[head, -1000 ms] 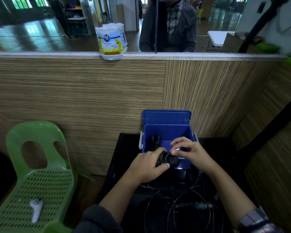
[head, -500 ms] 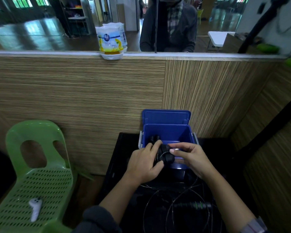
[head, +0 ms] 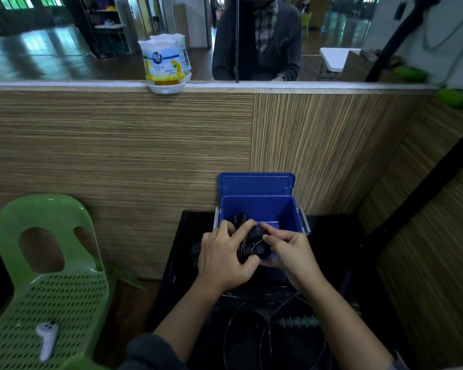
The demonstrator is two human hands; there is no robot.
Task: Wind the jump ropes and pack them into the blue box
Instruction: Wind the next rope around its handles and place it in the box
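Lowered since the earlier frames: wound black jump rope (head: pixel 254 243), previously held above the front rim of the blue box (head: pixel 254 209), now partly over the box opening. Left hand (head: pixel 223 259) curled around the bundle from the left, thumb beneath. Right hand (head: pixel 289 253) pinching the bundle from the right, index finger extended over its top. Box lid upright against the wood panel (head: pixel 118 156). Second black bundle (head: pixel 238 218) inside the box, rear left. Loose rope (head: pixel 251 324) with green-striped handle (head: pixel 297 321) on the dark table (head: pixel 187 249), nearer the body. Green chair (head: pixel 46 289) alongside, left, white controller (head: pixel 47 340) on its seat.
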